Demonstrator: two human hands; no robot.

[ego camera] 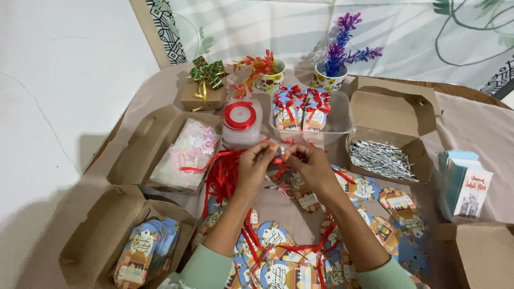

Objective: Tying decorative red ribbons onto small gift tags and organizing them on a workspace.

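a brown-covered table (471, 123) bears open cardboard boxes (393, 115) and scattered printed tags (399, 200). above its middle, the left hand (256, 168) and right hand (309, 165) meet, both pinching a red ribbon (225, 174) between fingertips.

Craft corner against a white wall, under soft indoor light

Low table (471, 115) covered in dull pinkish-beige cloth, wooden rim showing at the far right edge; plain white wall (64, 80) filling the left side, faintly cracked, with grey shadows low beside the table; pale hanging fabric (300, 27) behind the table, printed with green leaf outlines and black patterned bands, loosely folded; light even and diffuse, falling from above, throwing only mild shadows leftward onto the wall; no window in sight; floor hidden; overall tone warm and muted, beige and white dominant, the backdrop's green lines the only strong accent.
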